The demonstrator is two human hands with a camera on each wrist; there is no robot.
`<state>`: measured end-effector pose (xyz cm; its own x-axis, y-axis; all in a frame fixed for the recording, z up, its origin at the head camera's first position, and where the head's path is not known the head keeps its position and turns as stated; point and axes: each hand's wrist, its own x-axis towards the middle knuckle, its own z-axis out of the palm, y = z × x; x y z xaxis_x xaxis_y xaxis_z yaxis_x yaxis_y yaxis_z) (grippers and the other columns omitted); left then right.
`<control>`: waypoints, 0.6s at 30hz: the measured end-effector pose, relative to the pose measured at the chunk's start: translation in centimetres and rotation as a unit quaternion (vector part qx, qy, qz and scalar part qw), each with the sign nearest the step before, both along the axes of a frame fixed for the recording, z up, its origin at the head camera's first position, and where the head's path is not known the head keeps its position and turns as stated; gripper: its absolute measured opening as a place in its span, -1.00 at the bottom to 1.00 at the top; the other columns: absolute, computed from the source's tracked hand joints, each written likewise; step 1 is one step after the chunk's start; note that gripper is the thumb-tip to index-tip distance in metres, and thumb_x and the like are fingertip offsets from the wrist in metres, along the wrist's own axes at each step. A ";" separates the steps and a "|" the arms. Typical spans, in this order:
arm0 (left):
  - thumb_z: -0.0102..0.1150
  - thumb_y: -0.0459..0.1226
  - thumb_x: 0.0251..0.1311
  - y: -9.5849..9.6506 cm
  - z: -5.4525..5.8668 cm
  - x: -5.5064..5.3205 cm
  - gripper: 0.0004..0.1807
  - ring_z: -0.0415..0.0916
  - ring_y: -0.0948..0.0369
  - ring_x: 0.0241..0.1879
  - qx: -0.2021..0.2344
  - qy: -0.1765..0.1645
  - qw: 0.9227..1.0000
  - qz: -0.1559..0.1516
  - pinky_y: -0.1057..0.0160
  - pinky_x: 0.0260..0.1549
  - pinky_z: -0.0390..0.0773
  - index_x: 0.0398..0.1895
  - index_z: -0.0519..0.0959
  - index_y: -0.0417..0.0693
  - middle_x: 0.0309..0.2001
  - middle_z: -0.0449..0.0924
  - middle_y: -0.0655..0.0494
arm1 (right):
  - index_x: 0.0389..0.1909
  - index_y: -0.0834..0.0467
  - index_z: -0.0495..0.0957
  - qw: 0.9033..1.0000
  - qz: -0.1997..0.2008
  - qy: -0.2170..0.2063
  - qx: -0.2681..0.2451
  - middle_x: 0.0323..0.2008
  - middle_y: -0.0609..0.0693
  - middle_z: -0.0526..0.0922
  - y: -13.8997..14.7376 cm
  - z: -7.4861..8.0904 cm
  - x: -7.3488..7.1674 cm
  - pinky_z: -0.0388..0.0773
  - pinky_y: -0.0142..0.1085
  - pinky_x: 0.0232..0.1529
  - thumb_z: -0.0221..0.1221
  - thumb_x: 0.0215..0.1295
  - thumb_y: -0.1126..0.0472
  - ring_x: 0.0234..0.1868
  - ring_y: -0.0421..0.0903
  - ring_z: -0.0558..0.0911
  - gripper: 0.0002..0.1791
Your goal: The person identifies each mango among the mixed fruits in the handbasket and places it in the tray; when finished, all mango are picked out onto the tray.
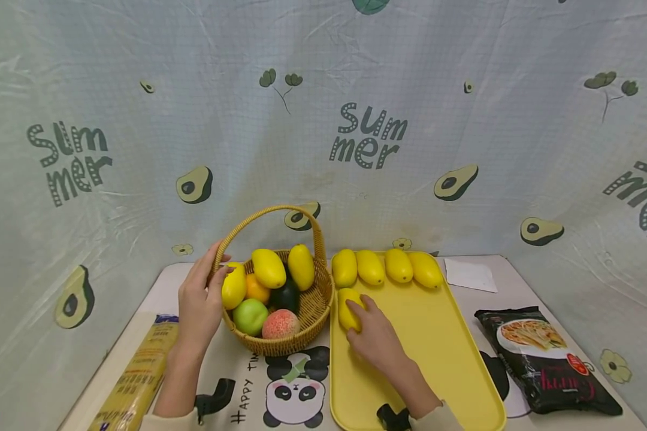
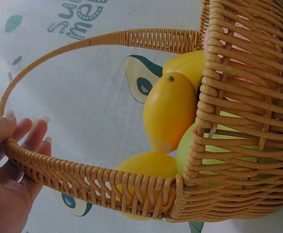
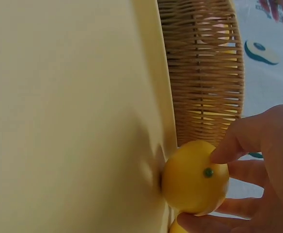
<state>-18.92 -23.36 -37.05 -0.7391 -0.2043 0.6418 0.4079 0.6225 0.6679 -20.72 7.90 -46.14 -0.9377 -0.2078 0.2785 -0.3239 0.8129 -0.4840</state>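
My left hand holds the handle of a wicker basket, its thumb and fingers about the handle's left side. Inside the basket lie three yellow mangoes, an orange, a green apple, a pinkish peach and a dark green fruit, perhaps an avocado. On the yellow tray, a mango by the left rim is gripped between the thumb and fingers of my right hand. Several more mangoes form a row along the tray's far edge.
A black food packet lies right of the tray, with a white paper behind it. At the left edge is a long yellow packet. A printed curtain surrounds the table. The basket stands close to the tray's left rim.
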 end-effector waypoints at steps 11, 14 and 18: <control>0.00 -0.33 0.46 0.1 0.0 0.2 -0.43 0.45 0.67 -0.09 0.000 -0.011 1.000 0.004 0.77 -0.03 0.39 0.46 0.31 0.32 0.06 0.60 0.00 | 0.21 0.11 0.56 1.000 0.007 0.017 0.001 0.30 0.27 0.43 -0.5 0.1 0.2 0.56 0.09 0.18 0.32 0.14 0.25 0.18 0.24 0.57 -0.46; 0.00 -0.33 0.46 0.1 0.0 0.2 -0.43 0.45 0.67 -0.09 0.001 -0.010 1.000 0.005 0.78 -0.03 0.39 0.46 0.32 0.31 0.06 0.60 0.00 | 0.22 0.07 0.55 1.000 0.001 0.011 0.013 0.31 0.24 0.42 -0.6 0.1 0.3 0.58 0.11 0.14 0.34 0.16 0.21 0.18 0.22 0.56 -0.45; 0.00 -0.33 0.46 0.2 0.1 0.3 -0.44 0.45 0.68 -0.10 0.002 -0.010 1.000 0.007 0.78 -0.03 0.39 0.46 0.32 0.31 0.06 0.60 0.00 | 0.27 -0.02 0.52 1.000 -0.012 -0.006 0.028 0.34 0.19 0.41 -0.6 0.4 0.3 0.62 0.14 0.03 0.36 0.18 0.13 0.21 0.20 0.54 -0.42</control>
